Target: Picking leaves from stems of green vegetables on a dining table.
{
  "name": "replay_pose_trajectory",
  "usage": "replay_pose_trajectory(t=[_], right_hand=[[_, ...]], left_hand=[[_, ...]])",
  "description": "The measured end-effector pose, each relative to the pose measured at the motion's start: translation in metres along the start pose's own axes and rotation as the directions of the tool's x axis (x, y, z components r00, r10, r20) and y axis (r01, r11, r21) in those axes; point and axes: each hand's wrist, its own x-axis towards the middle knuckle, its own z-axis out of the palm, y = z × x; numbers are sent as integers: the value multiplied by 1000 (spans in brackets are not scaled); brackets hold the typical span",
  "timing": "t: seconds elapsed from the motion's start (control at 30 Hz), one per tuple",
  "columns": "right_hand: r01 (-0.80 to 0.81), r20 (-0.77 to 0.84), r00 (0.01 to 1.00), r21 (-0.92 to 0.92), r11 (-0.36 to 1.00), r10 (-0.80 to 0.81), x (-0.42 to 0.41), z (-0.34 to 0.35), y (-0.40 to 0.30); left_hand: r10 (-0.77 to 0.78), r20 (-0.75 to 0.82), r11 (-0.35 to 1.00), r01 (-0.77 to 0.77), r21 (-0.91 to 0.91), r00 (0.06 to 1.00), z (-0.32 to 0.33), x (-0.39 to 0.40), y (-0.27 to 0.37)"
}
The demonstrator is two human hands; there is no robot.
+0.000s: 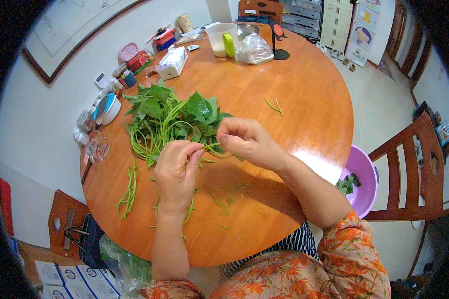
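Note:
A thin green stem (211, 145) runs between my two hands over the round wooden table (262, 231). My left hand (179, 164) pinches one end between thumb and forefinger. The fingertips of my right hand (243, 141) close on the other end. Just behind them lies a heap of leafy greens (172, 119) with long stems. Left of my left hand rests a small pile of bare stems (128, 192). Stem scraps (220, 203) are scattered near the table's front part, some partly hidden by my left arm. Two short joined stem pieces (275, 107) lie farther right.
A purple basin (366, 187) holding leaves stands at the right, beside a wooden chair (415, 168). Along the back are a measuring jug (219, 39), a plastic bag (254, 50) and a tissue pack (173, 63). Jars and a glass dish (97, 145) line the left edge.

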Motion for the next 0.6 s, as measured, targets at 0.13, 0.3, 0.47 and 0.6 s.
replay_pose_trajectory(t=[0.13, 0.3, 0.47, 0.6], right_hand=[[38, -6, 999, 70, 997, -37, 0, 5, -4], [126, -80, 989, 61, 990, -121, 1, 12, -4], [145, -49, 988, 12, 989, -144, -4, 15, -6], [121, -65, 989, -133, 984, -131, -5, 15, -5]], left_hand=[[-17, 9, 1000, 17, -4, 1000, 2, -2, 2], [-4, 7, 1000, 4, -22, 1000, 8, -4, 7], [-58, 49, 987, 65, -145, 997, 9, -5, 11], [-214, 38, 949, 217, -229, 976, 8, -9, 13]])
